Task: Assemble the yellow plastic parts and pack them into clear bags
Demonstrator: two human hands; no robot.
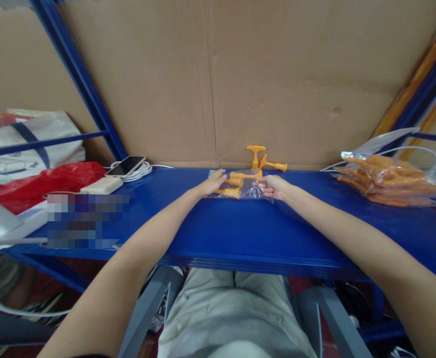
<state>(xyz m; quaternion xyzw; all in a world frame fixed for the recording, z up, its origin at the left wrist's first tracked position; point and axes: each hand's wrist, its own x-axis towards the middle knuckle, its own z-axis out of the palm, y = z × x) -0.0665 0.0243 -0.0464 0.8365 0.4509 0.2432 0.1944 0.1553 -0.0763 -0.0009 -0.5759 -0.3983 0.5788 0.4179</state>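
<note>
We see left hand (213,184) and right hand (273,187) — fingers of both pinching a clear bag (248,191) of orange seals (233,192) on the blue bench (240,233).

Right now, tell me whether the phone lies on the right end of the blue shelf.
No, the phone lies at the left end of the blue shelf.
</note>
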